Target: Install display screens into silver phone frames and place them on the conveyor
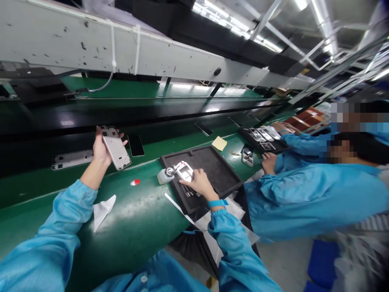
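Note:
My left hand is raised over the green bench and grips a white phone frame, tilted with its back toward me. My right hand rests at the near left corner of a black foam tray, its fingers closed on another phone frame with red marks. A small white bottle stands right beside that hand, at the tray's left edge. Both my arms wear blue sleeves, and a blue band sits on my right wrist.
A dark conveyor belt runs behind the bench, carrying a black phone, a white frame and another dark phone. A white wipe, a red-and-white cap and a yellow note lie on the bench. Co-workers in blue sit at right by a parts tray.

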